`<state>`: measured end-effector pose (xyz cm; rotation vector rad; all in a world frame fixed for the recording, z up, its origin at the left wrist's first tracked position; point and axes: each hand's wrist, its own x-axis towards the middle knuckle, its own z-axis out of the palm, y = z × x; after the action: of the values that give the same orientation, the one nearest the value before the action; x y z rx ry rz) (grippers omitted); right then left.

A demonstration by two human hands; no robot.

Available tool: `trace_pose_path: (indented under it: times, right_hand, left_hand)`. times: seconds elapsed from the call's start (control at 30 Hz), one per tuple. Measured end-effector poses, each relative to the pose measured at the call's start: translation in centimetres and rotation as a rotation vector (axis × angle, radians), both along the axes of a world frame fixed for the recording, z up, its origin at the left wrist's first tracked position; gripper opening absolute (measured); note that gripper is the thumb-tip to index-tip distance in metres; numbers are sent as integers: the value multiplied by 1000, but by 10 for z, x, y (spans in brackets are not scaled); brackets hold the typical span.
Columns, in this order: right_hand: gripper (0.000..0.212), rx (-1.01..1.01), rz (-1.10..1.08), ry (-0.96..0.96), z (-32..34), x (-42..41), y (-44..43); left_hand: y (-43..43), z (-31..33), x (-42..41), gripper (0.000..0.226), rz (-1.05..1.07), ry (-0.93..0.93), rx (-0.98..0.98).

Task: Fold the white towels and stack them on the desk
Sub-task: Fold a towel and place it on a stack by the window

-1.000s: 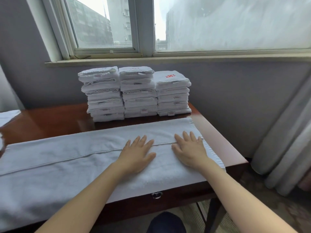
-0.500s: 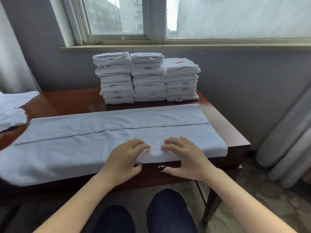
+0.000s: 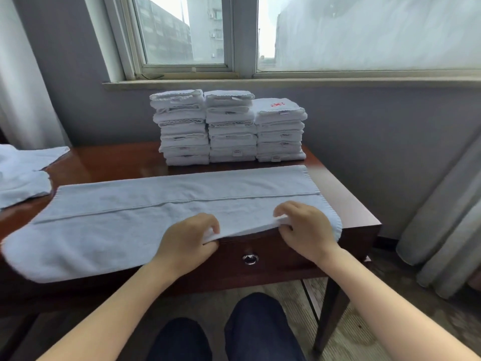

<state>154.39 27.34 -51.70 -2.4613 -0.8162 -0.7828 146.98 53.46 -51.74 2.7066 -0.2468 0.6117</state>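
A long white towel [image 3: 135, 214] lies lengthwise across the front of the dark wooden desk [image 3: 104, 162], its near edge hanging over the desk's front. My left hand [image 3: 187, 238] pinches that near edge left of the drawer knob, thumb under the cloth. My right hand [image 3: 304, 227] grips the same edge further right and lifts it slightly. Three stacks of folded white towels [image 3: 229, 128] stand side by side at the back of the desk under the window; the right stack's top towel carries a red mark.
Loose white towels [image 3: 23, 173] lie at the desk's left end. A drawer with a metal knob [image 3: 250, 258] sits below the towel edge. Grey curtains [image 3: 447, 225] hang at the right. My knees show below the desk's front.
My hands slid from flat on the towel's middle back to its near edge, then curled round it. The edge between them is now raised a little off the desk front.
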Motion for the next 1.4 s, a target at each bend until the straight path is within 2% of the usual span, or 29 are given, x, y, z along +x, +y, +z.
trace_pose_path:
  times: [0.1,0.3,0.4,0.57,0.67,0.77,0.87,0.93,1.0,1.07,1.4]
  right_hand:
    - [19,80,-154,-20,15,14,-6]
    - [23,95,-283,81,33,58,6]
    - [27,38,-341,144,40,87,15]
    - [20,-19,-399,128,52,143,24]
    - [15,-154,-447,137,51,173,32]
    - [34,-312,-479,158,42,188,40]
    - [45,-242,-306,135,22,184,60]
    - [40,-141,-143,319,10,175,78]
    - [42,-172,-65,502,-3,169,92]
    - [49,-248,-77,529,-12,167,97]
    - [55,-282,-104,536,-15,160,69]
  left_hand:
    - [12,21,16,5,150,64,-48]
    - [21,36,69,20,330,-27,170]
    - [19,38,98,20,338,-124,197]
    - [23,42,157,11,291,-201,223]
    - [30,31,189,13,291,-153,262]
    - [34,8,209,24,301,-10,284]
    - [40,-8,216,29,297,32,120]
    - [42,-12,218,30,296,13,91]
    - [43,-13,218,31,278,1,79]
    - [42,-13,217,33,249,17,59]
    - [12,-13,206,41,212,120,58]
